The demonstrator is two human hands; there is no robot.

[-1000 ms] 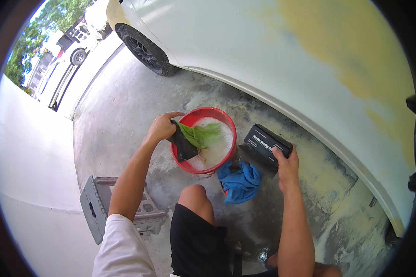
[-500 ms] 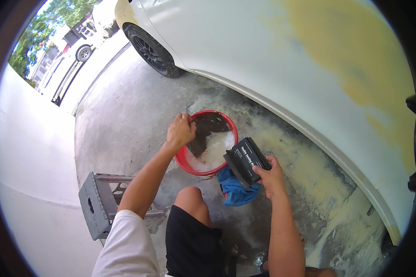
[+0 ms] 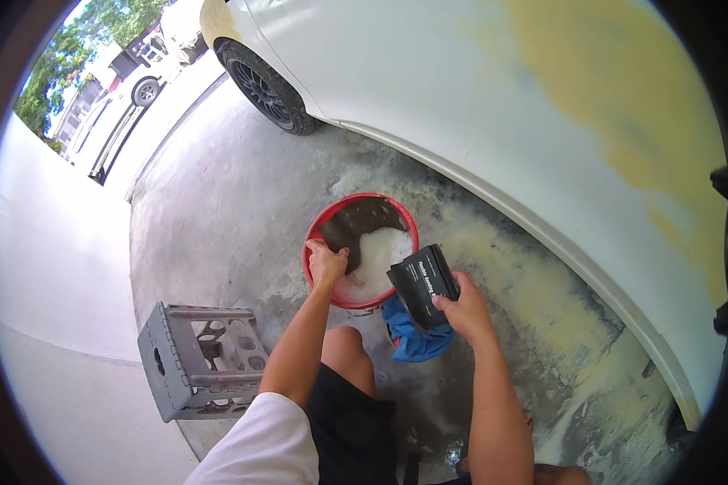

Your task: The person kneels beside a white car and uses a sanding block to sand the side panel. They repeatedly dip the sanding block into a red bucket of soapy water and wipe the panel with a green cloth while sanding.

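Observation:
A red bucket (image 3: 413, 230) of cloudy, foamy water stands in front of me. Against its inner wall leans a dark brown sheet, apparently sandpaper (image 3: 354, 223), curved and partly in the water. My left hand (image 3: 327, 263) reaches over the near left rim, its thumb and fingers closed on the sheet's lower left edge. To the right of the bucket, my right hand (image 3: 464, 309) grips a black sanding block (image 3: 422, 284) with pale print, thumb on top. Some of the block's underside is hidden. A crumpled blue cloth (image 3: 416, 346) lies below it, beside the bucket.
A white car (image 3: 429, 89) with yellowish patches runs along the right, its sill (image 3: 493, 200) close to the bucket. A grey folding step stool (image 3: 168, 360) lies at my left, near a white wall (image 3: 57, 267). The concrete floor (image 3: 218, 186) has wet, pale smears.
My left hand has moved from the bucket's upper left rim down and right to the sheet's lower edge. The sanding block has shifted slightly left and down in my right hand.

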